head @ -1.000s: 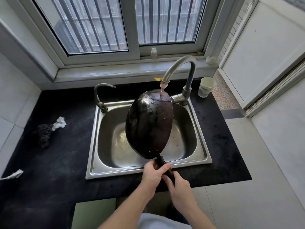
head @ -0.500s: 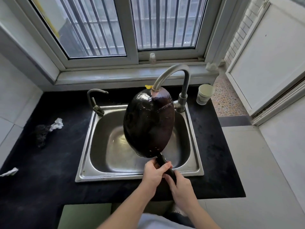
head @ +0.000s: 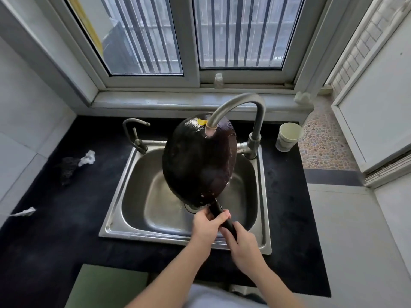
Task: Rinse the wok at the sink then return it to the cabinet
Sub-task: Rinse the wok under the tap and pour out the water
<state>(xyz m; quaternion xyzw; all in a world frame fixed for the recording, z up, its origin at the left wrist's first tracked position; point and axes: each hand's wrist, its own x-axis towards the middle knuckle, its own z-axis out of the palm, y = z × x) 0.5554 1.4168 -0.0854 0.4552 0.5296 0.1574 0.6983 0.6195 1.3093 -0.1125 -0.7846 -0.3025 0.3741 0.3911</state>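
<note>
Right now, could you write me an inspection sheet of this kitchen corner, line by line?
Surface: black countertop around a steel sink.
Job's things: dark wok held on edge over the sink, its upper part under the faucet spout; looks wet.
Clutter: dark scrubber with a white scrap beside it, another white scrap at the left edge, paper cup right of the faucet, small side tap.
Hands: left hand and right hand both grip the wok handle.
Cables: nothing seen.
Surroundings: barred window behind, white tiled walls, pale floor on the right.
</note>
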